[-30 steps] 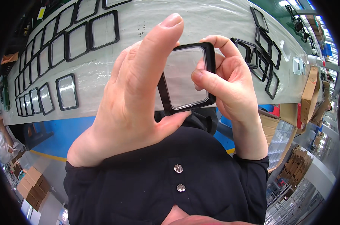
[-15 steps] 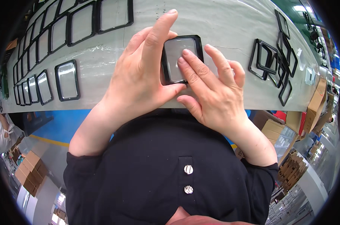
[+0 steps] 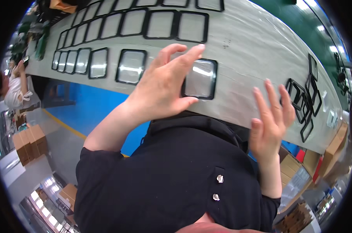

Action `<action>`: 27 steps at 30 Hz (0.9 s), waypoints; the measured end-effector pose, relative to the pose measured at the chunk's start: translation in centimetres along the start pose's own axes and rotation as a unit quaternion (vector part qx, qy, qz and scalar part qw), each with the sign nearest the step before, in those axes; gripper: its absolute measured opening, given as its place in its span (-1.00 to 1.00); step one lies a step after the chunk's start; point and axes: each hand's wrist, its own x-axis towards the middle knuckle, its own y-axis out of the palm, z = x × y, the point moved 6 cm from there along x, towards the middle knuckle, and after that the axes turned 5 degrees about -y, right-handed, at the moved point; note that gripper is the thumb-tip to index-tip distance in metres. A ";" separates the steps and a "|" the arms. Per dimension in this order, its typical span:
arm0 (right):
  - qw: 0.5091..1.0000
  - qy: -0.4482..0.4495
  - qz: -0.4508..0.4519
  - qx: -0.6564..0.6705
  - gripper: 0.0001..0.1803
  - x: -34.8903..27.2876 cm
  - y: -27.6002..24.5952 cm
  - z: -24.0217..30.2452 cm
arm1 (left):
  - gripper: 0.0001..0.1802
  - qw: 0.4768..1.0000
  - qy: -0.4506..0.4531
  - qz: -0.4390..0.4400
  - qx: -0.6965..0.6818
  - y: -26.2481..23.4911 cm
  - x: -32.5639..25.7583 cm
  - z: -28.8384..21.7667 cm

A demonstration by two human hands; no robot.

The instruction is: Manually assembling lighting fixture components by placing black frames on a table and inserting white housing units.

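My left hand (image 3: pixel 164 83) is curved around the left side of a black-framed clear panel (image 3: pixel 201 79). Its thumb lies by the panel's lower left corner and its fingers by the upper left, with that edge partly hidden behind the hand. A bright reflection crosses the top of the panel. My right hand (image 3: pixel 271 122) is held apart from it, off to the right, empty, its fingers stretched and spread. Just left of my left hand, a similar framed panel (image 3: pixel 122 79) lies on the pale table covering (image 3: pixel 242 58).
Several more framed panels (image 3: pixel 175 37) lie in rows at the far left. At the right, loose black frames (image 3: pixel 306 116) overlap in a pile. Cardboard (image 3: pixel 335 138) stands by the table's right end. Another person's hand (image 3: pixel 18 69) shows at the far left.
My right hand has lifted off the panel and moved right, its fingers spreading. The panel has shifted left toward the rows along with my left hand. The whole view has turned.
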 end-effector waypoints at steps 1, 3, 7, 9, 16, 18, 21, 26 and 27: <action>1.000 0.009 -0.006 -0.002 -0.45 -0.5 -0.7 -0.6 | 0.14 1.000 -0.003 -0.002 0.013 -0.9 -0.5 0.6; 1.000 0.019 -0.016 -0.003 -0.45 -1.0 -1.3 -1.4 | 0.13 0.998 -0.034 0.010 0.046 -2.5 -1.6 2.2; 0.998 0.055 -0.031 -0.012 -0.50 -3.4 -2.8 -3.1 | -0.03 0.997 -0.023 0.000 0.070 -4.2 -1.9 3.5; 0.995 0.082 -0.059 -0.006 -0.50 -4.7 -4.0 -4.6 | -0.10 0.994 -0.023 0.008 0.107 -4.9 -1.7 4.2; 0.944 0.286 -0.121 -0.112 -0.63 -11.9 -8.0 -20.6 | -0.19 0.989 0.015 -0.058 0.132 -5.5 -0.6 0.2; 0.925 0.354 -0.108 -0.086 -0.62 -14.7 -8.8 -25.0 | -0.28 0.989 0.091 -0.018 0.113 -2.4 2.3 -3.9; 0.918 0.376 -0.109 -0.063 -0.60 -16.5 -8.9 -29.2 | -0.41 0.975 0.195 0.041 0.097 2.9 6.5 -9.9; 0.930 0.346 -0.069 -0.107 -0.53 -14.0 -6.8 -33.9 | -0.53 0.947 0.301 0.057 0.100 9.7 12.0 -15.6; 0.934 0.324 -0.064 -0.134 -0.51 -13.7 -6.0 -34.8 | -0.54 0.942 0.304 0.064 0.124 10.9 12.7 -16.2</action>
